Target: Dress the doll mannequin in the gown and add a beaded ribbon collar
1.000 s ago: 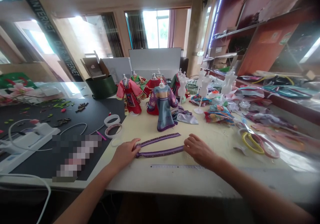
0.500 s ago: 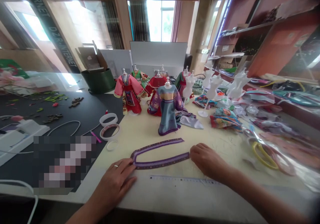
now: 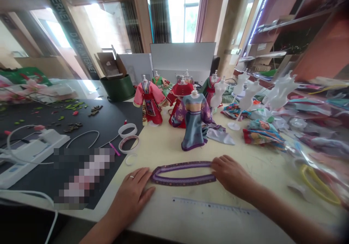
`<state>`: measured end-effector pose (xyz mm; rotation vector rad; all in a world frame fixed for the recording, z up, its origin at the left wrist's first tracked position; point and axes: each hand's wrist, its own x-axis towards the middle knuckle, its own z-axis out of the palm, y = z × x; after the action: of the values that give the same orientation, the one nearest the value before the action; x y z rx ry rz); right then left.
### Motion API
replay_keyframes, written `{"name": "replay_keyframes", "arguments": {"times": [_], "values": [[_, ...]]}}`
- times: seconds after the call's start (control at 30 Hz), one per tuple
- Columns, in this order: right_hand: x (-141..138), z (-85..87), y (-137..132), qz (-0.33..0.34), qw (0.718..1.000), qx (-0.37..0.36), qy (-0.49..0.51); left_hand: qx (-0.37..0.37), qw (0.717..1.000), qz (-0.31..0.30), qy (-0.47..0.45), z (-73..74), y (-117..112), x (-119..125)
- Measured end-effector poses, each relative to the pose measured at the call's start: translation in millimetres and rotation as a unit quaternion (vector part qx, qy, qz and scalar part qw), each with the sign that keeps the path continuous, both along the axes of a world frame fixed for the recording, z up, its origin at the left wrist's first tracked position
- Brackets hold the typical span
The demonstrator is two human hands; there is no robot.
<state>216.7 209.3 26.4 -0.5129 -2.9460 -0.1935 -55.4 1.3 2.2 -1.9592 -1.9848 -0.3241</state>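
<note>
A purple patterned ribbon (image 3: 183,181) lies folded into a long narrow loop on the cream table (image 3: 169,146). My left hand (image 3: 133,195) rests flat beside the ribbon's folded left end, fingers stretched out, a ring on one finger. My right hand (image 3: 231,174) presses down on the ribbon's two right ends, fingers curled over them. A clear ruler (image 3: 212,207) lies just in front of the ribbon.
Small mannequins in a blue-grey dress (image 3: 194,122), a pink dress (image 3: 149,102) and a red dress (image 3: 180,98) stand behind. Bare white mannequins (image 3: 247,98) and fabric piles (image 3: 261,133) sit right. Tape rolls (image 3: 128,138) lie left, yellow scissors (image 3: 317,184) right, a black mat (image 3: 40,142) far left.
The ribbon's upper end swung down to meet the lower one under my right hand, closing the V into a loop. My left hand slid off the fold and now lies flat.
</note>
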Motion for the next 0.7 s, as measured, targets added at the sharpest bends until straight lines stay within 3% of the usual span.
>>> {"name": "replay_keyframes", "arguments": {"times": [0.23,0.43,0.6,0.7], "values": [[0.3,7.4,-9.4,0.008,0.999,-0.024,0.038,-0.051,0.996,-0.061,0.037,0.2,2.4,5.2],[2.8,5.2,-13.5,-0.004,0.997,-0.031,0.074,-0.037,0.999,-0.013,0.036,-1.3,-1.7,1.5],[-6.2,7.1,-36.8,0.07,0.992,-0.076,0.072,-0.045,0.997,-0.053,0.027,7.0,11.4,8.2],[-5.5,0.8,-41.1,0.077,0.993,-0.075,0.058,-0.066,0.997,-0.032,0.024,7.0,20.6,8.0]]}}
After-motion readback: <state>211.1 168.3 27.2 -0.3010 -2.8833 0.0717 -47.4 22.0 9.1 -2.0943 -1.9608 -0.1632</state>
